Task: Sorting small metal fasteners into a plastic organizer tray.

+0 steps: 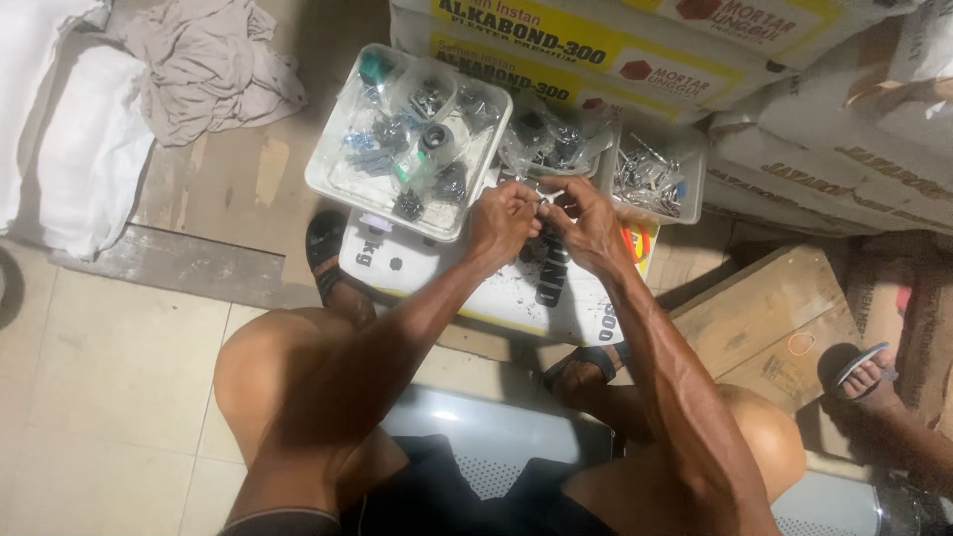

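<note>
Overhead, head view, itemised:

1. Left hand (501, 220): fingers curled in, tips pinched together with those of the other hand on a small metal part (543, 203). The part is too small to identify.
2. Right hand (588, 223): fingers bent, closed on the same small metal part from the opposite side. Both hands meet just above a white sack (437, 273), which lies flat on the floor between the person's feet.
3. Clear plastic tray (333, 184): rests on the far edge of the white sack, just beyond the left hand. It contains small clear bags of dark and silvery hardware, with one green piece near the top corner.
4. Loose plastic bags of hardware (551, 139): lie between the two trays, directly beyond the hands.
5. Second clear tray (690, 159): just beyond the right hand, holds loose silvery screws or bolts.
6. Stacked paper sacks (794, 109): stand behind the trays, along the top and right.
7. Crumpled grey cloth (213, 65): top left, on the floor, well apart from the hands.
8. Wooden board (764, 318): on the floor to the right.
9. Another person's sandalled foot (864, 372): beside the board, at the right.
</note>
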